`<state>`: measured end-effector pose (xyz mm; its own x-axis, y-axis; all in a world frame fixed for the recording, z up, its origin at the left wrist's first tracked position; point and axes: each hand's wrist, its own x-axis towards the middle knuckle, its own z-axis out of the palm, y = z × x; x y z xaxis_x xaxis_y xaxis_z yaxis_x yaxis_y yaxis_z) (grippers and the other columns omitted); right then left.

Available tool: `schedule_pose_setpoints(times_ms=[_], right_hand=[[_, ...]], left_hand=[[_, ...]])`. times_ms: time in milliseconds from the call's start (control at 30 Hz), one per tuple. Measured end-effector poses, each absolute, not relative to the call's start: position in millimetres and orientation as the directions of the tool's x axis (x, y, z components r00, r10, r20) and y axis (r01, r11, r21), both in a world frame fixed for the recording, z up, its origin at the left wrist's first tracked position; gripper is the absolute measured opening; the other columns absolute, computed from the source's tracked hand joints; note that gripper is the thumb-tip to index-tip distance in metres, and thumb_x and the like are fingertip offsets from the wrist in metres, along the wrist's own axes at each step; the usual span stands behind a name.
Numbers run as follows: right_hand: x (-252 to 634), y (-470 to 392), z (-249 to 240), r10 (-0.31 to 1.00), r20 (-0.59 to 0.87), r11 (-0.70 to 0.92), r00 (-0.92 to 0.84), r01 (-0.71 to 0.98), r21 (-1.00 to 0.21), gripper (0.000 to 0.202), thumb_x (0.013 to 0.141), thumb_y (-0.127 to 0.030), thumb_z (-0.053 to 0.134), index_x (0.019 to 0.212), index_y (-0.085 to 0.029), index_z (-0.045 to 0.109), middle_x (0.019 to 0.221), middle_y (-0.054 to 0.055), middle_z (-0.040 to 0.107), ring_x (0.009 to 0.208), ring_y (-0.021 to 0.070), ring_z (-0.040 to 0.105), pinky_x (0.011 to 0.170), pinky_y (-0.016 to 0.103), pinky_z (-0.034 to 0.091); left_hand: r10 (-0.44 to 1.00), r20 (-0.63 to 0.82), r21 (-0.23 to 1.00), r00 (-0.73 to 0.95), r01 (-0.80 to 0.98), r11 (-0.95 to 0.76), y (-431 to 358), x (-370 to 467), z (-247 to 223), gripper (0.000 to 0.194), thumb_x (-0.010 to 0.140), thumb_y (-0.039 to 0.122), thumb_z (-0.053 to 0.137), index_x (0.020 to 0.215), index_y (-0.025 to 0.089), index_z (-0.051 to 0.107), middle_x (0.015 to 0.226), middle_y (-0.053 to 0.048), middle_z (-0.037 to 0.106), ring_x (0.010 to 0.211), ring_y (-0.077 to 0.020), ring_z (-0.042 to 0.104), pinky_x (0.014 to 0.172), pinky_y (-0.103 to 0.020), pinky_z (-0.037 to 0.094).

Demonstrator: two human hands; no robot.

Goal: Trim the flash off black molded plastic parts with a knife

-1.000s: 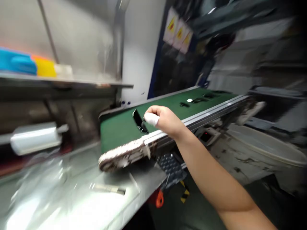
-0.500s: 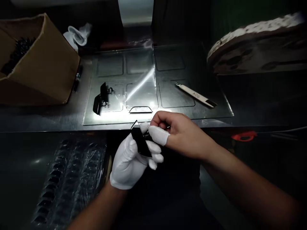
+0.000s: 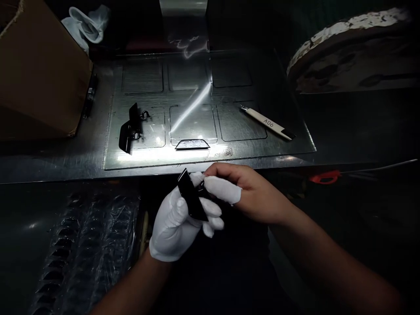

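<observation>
My left hand, in a white glove, is closed around a glossy black plastic part with a flat, slanted face. My right hand is bare except for a white cover on its thumb. Its thumb and forefinger are pinched together at the back of that part; whatever lies between their tips is hidden. Beyond the hands, two similar black parts with small hooks rest on a glass sheet. A trapezoid piece with a black edge lies near the sheet's front edge.
A pale craft knife marked A06 lies on the sheet's right side. To the left stands a cardboard box, with a white glove behind it. A clear plastic tray sits lower left. An orange-red handle is at right.
The view has shifted slightly, so the box and bench sit further left and higher. Both hands keep their hold, with the right fingers still pinched beside the black part.
</observation>
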<state>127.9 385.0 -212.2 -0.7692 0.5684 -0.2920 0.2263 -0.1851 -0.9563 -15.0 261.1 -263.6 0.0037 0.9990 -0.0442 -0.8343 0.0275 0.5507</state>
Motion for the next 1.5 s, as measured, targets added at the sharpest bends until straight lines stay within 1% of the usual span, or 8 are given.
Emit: schedule_pose_setpoints(times_ms=[367, 567, 633, 700, 833, 1133, 1333, 1500], right_hand=[[135.6, 385.2, -218.5, 0.516, -0.348, -0.344, -0.782, 0.183, -0.921, 0.027, 0.099, -0.043, 0.068, 0.09, -0.017, 0.073, 0.076, -0.001, 0.065, 0.064, 0.0082, 0.056, 0.057, 0.02, 0.045], [144.2, 385.4, -231.6, 0.521, -0.299, -0.432, -0.8, 0.055, -0.9, 0.026, 0.097, -0.042, 0.071, 0.095, -0.016, 0.076, 0.068, -0.002, 0.064, 0.054, 0.0056, 0.052, 0.05, 0.017, 0.042], [148.0, 383.9, -234.5, 0.63, -0.178, -0.361, -0.756, -0.082, -0.929, 0.017, 0.095, -0.036, 0.075, 0.099, -0.02, 0.079, 0.075, -0.001, 0.07, 0.059, 0.0079, 0.06, 0.054, 0.02, 0.049], [151.6, 382.9, -236.2, 0.731, 0.021, -0.148, -0.682, -0.189, -0.971, 0.011, 0.091, -0.026, 0.079, 0.102, -0.024, 0.082, 0.088, 0.002, 0.076, 0.073, 0.0121, 0.069, 0.065, 0.024, 0.057], [158.2, 383.7, -239.3, 0.701, 0.328, 0.227, -0.634, -0.237, -0.945, 0.02, 0.086, -0.013, 0.081, 0.103, -0.024, 0.083, 0.096, 0.004, 0.078, 0.084, 0.0158, 0.073, 0.075, 0.027, 0.059], [176.7, 388.6, -246.5, 0.578, 0.194, 0.103, -0.792, -0.166, -0.981, 0.008, 0.092, -0.023, 0.07, 0.097, -0.017, 0.072, 0.094, 0.006, 0.069, 0.087, 0.018, 0.068, 0.083, 0.034, 0.057], [181.6, 388.5, -249.3, 0.544, 0.155, 0.053, -0.825, -0.151, -0.987, 0.01, 0.093, -0.027, 0.065, 0.093, -0.017, 0.066, 0.093, 0.005, 0.065, 0.086, 0.0176, 0.064, 0.08, 0.033, 0.053], [180.3, 383.2, -255.7, 0.607, -0.089, -0.205, -0.789, -0.048, -0.978, 0.023, 0.093, -0.028, 0.073, 0.111, -0.018, 0.062, 0.095, 0.002, 0.065, 0.084, 0.0119, 0.062, 0.077, 0.026, 0.052]], left_hand=[[0.995, -0.085, 0.616, 0.043, -0.783, 0.087, 258.6, -13.4, -262.4, 0.044, 0.104, 0.047, 0.055, 0.142, 0.025, 0.059, 0.092, -0.007, 0.08, 0.073, -0.0181, 0.076, 0.06, -0.022, 0.058], [0.983, -0.163, 0.758, 0.084, -0.627, 0.179, 266.5, -21.6, -257.9, 0.052, 0.099, 0.05, 0.064, 0.143, 0.023, 0.058, 0.094, -0.011, 0.079, 0.083, -0.0227, 0.077, 0.066, -0.026, 0.059], [0.972, -0.229, 0.773, 0.057, -0.596, 0.217, 268.3, -25.0, -259.9, 0.062, 0.098, 0.057, 0.061, 0.147, 0.021, 0.054, 0.1, -0.015, 0.079, 0.086, -0.0251, 0.078, 0.067, -0.028, 0.06], [0.964, -0.261, 0.741, 0.061, -0.627, 0.24, 268.5, -26.3, -264.0, 0.069, 0.098, 0.065, 0.055, 0.148, 0.018, 0.054, 0.1, -0.016, 0.08, 0.084, -0.0248, 0.078, 0.066, -0.026, 0.06], [0.963, -0.195, 0.595, 0.188, -0.757, 0.269, 266.9, -19.1, -270.1, 0.064, 0.098, 0.066, 0.055, 0.136, 0.015, 0.065, 0.097, -0.015, 0.081, 0.082, -0.0236, 0.079, 0.063, -0.023, 0.06], [0.962, -0.213, 0.562, 0.172, -0.784, 0.265, 270.9, 4.1, -271.5, 0.062, 0.1, 0.061, 0.056, 0.134, 0.009, 0.064, 0.088, -0.015, 0.079, 0.065, -0.0197, 0.075, 0.057, -0.023, 0.059], [0.955, -0.243, 0.532, 0.172, -0.799, 0.279, 269.4, 11.8, -268.9, 0.047, 0.098, 0.045, 0.068, 0.138, 0.022, 0.061, 0.094, -0.009, 0.079, 0.078, -0.0192, 0.077, 0.057, -0.02, 0.059], [0.958, -0.25, 0.603, 0.142, -0.751, 0.269, 268.9, 7.9, -263.9, 0.036, 0.093, 0.038, 0.075, 0.127, 0.026, 0.069, 0.092, -0.005, 0.078, 0.082, -0.0188, 0.075, 0.065, -0.023, 0.059]])
